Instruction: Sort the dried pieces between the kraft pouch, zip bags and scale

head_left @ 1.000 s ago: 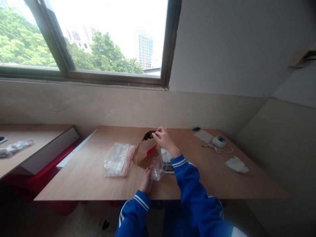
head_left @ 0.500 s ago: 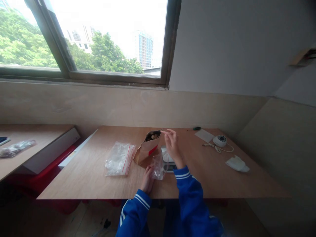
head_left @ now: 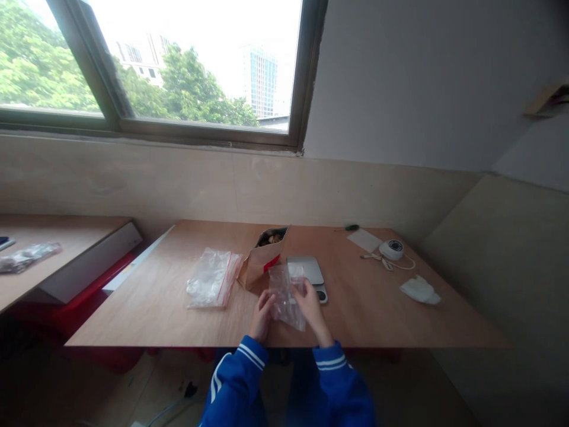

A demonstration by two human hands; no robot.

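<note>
A clear plastic bag (head_left: pixel 284 299) hangs between my two hands, near the front of the table. My left hand (head_left: pixel 263 311) pinches its left side, and my right hand (head_left: pixel 307 299) pinches its upper right side. Just behind the bag stands an open brown paper bag (head_left: pixel 260 265) with a red label; brownish pieces (head_left: pixel 272 238) show in its mouth. A kitchen scale (head_left: pixel 311 271) with a silver top lies beyond my right hand, partly covered by the clear bag.
A pile of clear zip bags (head_left: pixel 211 279) lies left of the paper bag. On the right are a white dome camera (head_left: pixel 392 249) with a cable, a white sheet (head_left: pixel 365 241), a green-handled tool (head_left: pixel 352 228) and a crumpled white piece (head_left: pixel 420 290). Another table (head_left: pixel 89 234) stands at the left.
My right hand has come down from beside the paper bag's mouth to the clear bag and now grips it. The clear bag is spread between both hands, and more of the scale shows.
</note>
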